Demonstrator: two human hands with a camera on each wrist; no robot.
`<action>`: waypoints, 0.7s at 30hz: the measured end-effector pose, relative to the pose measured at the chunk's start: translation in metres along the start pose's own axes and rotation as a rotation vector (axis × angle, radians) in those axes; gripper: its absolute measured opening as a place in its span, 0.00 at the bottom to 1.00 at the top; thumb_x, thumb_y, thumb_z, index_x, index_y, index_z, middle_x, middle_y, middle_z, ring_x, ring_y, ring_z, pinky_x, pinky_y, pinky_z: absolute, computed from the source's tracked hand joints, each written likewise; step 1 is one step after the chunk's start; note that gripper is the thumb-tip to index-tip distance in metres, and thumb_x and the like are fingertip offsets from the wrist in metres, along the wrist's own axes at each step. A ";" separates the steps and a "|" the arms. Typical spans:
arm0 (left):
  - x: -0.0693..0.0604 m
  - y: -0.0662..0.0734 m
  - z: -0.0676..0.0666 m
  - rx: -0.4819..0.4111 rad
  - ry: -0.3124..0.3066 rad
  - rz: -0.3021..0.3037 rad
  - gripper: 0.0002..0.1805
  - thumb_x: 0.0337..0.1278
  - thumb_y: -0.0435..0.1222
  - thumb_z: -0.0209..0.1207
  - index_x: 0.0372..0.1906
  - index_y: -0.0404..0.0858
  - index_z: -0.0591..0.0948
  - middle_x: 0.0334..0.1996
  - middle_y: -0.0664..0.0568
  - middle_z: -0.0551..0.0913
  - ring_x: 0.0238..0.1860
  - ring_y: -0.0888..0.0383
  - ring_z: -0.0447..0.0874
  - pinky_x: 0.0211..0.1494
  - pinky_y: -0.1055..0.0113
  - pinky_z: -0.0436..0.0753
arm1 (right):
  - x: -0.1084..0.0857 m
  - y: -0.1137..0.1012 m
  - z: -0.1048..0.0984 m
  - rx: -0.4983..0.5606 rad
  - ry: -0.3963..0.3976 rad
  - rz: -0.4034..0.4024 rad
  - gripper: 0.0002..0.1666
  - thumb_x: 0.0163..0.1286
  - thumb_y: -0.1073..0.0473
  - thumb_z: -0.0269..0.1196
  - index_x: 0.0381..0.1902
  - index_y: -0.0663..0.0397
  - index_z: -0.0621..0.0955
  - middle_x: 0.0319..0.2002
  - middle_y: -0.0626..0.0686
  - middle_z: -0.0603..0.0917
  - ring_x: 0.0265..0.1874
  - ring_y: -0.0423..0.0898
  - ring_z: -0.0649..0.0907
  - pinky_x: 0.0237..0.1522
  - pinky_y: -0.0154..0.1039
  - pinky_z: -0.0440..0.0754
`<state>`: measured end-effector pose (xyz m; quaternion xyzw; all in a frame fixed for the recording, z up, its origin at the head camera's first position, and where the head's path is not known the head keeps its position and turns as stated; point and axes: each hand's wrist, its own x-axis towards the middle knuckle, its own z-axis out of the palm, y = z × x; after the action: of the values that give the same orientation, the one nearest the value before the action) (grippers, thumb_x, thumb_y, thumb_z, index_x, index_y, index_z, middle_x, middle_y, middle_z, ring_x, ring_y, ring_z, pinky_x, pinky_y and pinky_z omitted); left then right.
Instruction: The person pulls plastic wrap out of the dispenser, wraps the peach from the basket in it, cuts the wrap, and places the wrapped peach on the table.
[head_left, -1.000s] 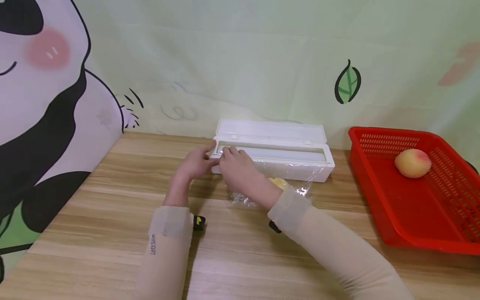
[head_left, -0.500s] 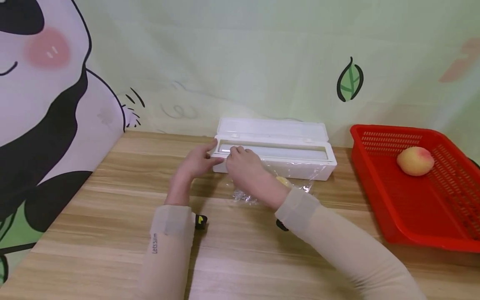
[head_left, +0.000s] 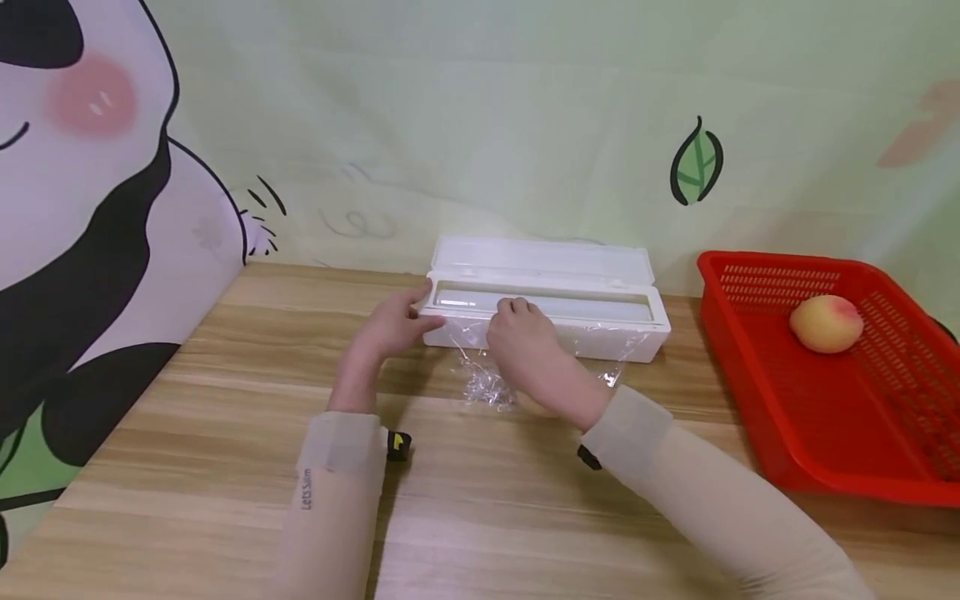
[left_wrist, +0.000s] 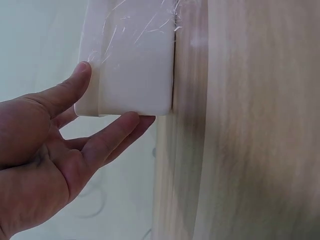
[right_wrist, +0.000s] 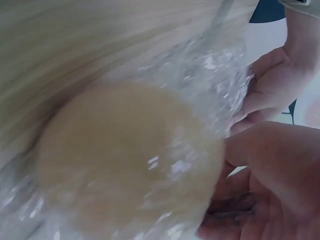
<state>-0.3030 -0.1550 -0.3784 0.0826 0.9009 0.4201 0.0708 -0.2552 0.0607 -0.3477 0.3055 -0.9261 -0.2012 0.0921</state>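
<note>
Holding the left end of the white film box with the left hand, spread wide, thumb at the front and fingers round the end. Bending the fingers of the right hand in close together at the box's front edge, near the middle. Cannot tell, with the tips hidden, about any hold on film or cutter. Seen just behind, down in the slot: a pale roll, with the lid up at the back. Hanging down the front, and bunched on the desk: clear film. Under it, below the right wrist: a round yellow fruit, likely a peach. Well off to the right, in a red basket: another peach. Could rip the film crooked with a jerky pull. Might let the box slide with too weak a hold. Could bump and roll the fruit with the low right wrist. Might get film stuck to itself from the bunching. Can read "Lets Slim", or close to it, on the left sleeve.
</note>
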 end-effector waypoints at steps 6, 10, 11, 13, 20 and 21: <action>-0.002 0.003 0.001 -0.015 -0.013 -0.021 0.40 0.73 0.41 0.62 0.82 0.43 0.56 0.67 0.29 0.72 0.58 0.40 0.78 0.59 0.47 0.78 | -0.018 0.015 0.007 0.026 -0.019 0.021 0.10 0.69 0.65 0.61 0.41 0.69 0.84 0.40 0.62 0.80 0.42 0.55 0.81 0.48 0.42 0.84; -0.004 0.004 -0.002 -0.024 -0.027 -0.022 0.40 0.73 0.41 0.62 0.82 0.43 0.56 0.70 0.30 0.69 0.60 0.40 0.76 0.61 0.47 0.77 | -0.022 0.022 0.003 0.127 -0.045 0.030 0.11 0.68 0.68 0.58 0.43 0.71 0.83 0.40 0.62 0.79 0.43 0.56 0.80 0.48 0.42 0.84; -0.004 0.004 -0.001 -0.029 -0.029 -0.025 0.40 0.73 0.41 0.62 0.82 0.44 0.56 0.71 0.31 0.68 0.61 0.40 0.76 0.62 0.47 0.77 | -0.023 0.023 0.002 0.144 -0.043 0.031 0.11 0.68 0.69 0.58 0.44 0.72 0.83 0.40 0.62 0.79 0.42 0.56 0.80 0.49 0.43 0.84; -0.004 0.003 -0.001 -0.034 -0.029 -0.030 0.40 0.73 0.42 0.61 0.82 0.44 0.56 0.72 0.32 0.67 0.63 0.40 0.75 0.63 0.46 0.76 | -0.025 0.025 0.001 0.151 -0.023 0.026 0.11 0.67 0.71 0.58 0.43 0.72 0.83 0.39 0.62 0.79 0.41 0.56 0.81 0.48 0.43 0.84; -0.005 0.003 -0.001 -0.047 -0.013 -0.046 0.41 0.72 0.41 0.62 0.82 0.46 0.56 0.69 0.33 0.70 0.58 0.43 0.77 0.60 0.47 0.78 | -0.032 0.033 0.009 0.147 0.027 0.054 0.09 0.64 0.75 0.59 0.40 0.73 0.84 0.35 0.62 0.79 0.37 0.55 0.82 0.44 0.44 0.85; -0.005 0.003 0.000 -0.050 -0.014 -0.045 0.41 0.72 0.41 0.62 0.82 0.46 0.56 0.68 0.33 0.71 0.56 0.43 0.77 0.59 0.48 0.78 | -0.034 0.036 0.011 0.151 0.021 0.062 0.09 0.65 0.75 0.59 0.40 0.73 0.84 0.35 0.62 0.79 0.37 0.55 0.82 0.44 0.45 0.85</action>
<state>-0.2979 -0.1539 -0.3757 0.0632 0.8912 0.4404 0.0885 -0.2504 0.1111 -0.3440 0.2851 -0.9466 -0.1248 0.0845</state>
